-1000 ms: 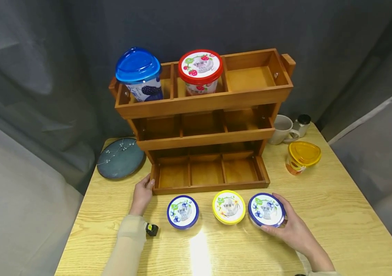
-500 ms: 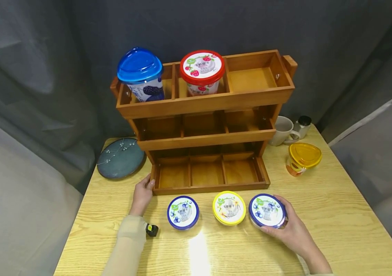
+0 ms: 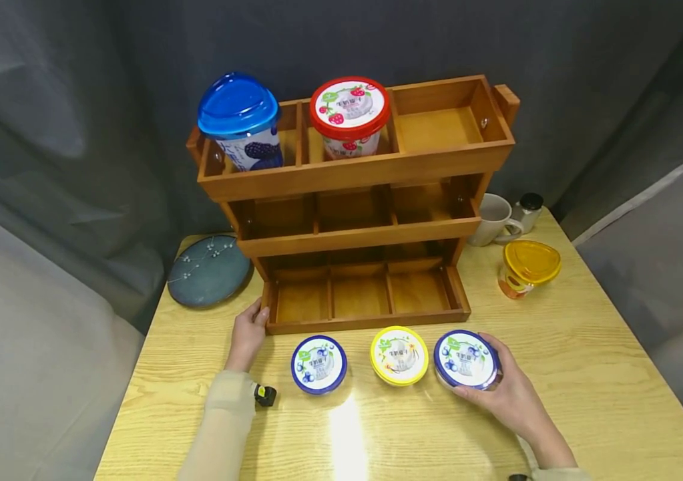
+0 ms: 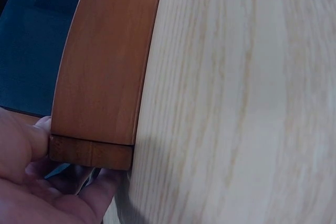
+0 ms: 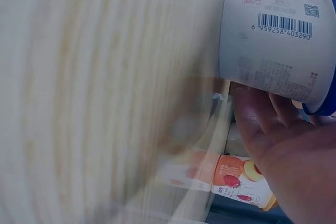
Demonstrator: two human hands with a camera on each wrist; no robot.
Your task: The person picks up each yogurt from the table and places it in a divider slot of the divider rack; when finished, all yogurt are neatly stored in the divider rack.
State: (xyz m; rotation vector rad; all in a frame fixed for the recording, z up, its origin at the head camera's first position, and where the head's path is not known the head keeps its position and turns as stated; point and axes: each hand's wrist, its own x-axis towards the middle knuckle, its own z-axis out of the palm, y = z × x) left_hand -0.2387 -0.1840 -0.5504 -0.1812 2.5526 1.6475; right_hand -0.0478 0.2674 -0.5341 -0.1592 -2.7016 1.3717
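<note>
My left hand grips the lower left front corner of a three-tier wooden shelf. In the left wrist view, thumb and fingers bracket the end of its front board. At the right, my right hand holds a white tub with a blue lid and blueberry print, thumb at the front and fingers behind. Its barcode side faces the right wrist camera. Left of it stand a yellow-lidded tub and another blue-lidded blueberry tub, in front of the shelf.
The top tier carries a blue-domed cup and a red-lidded strawberry tub. A dark blue plate lies left of the shelf. On its right are a mug, a black-capped jar and a yellow-domed cup.
The scene sits slightly higher in the head view than half a second ago. Both hands keep the same holds, and the tubs keep their places relative to the shelf.
</note>
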